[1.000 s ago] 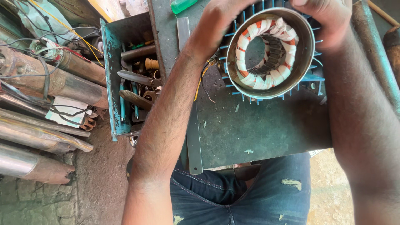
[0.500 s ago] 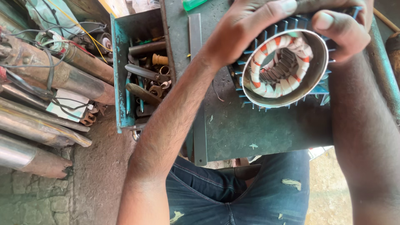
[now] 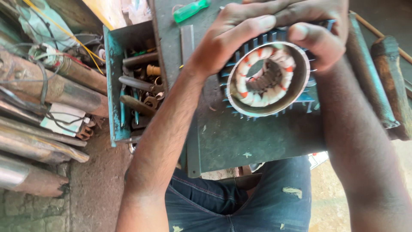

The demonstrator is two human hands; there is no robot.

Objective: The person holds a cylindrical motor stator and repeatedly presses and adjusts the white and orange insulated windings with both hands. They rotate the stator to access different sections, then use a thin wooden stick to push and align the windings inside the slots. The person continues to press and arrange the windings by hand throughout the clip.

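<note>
Left hand [image 3: 234,36] fingers [image 3: 253,23] curl together over the far-left rim of the stator [image 3: 268,79], clamped on its finned housing. Right hand [image 3: 319,30] fingers wrap the far-right side, thumb [image 3: 311,41] pressed on the rim. Both hands grip it from above, fingertips meeting over the far edge. Stator is a round metal shell with blue fins outside, white and orange-taped windings [image 3: 253,64] ringing a hollow core. It sits tilted, open face toward the camera, its near edge touching the table [image 3: 257,141], a dark green metal top. Stator lies under and between the two hands, far side of the table.

Left of the table, a blue tray [image 3: 112,94] holds pliers [image 3: 137,83], rusty tools and small parts. Green screwdriver handle [image 3: 191,9] lies far, just left of the left hand. Rusty pipes [image 3: 47,90] and wires are stacked far left on the ground. Blue jeans [image 3: 240,202] show near, under the table edge. A wooden beam [image 3: 392,81] runs along the right.
</note>
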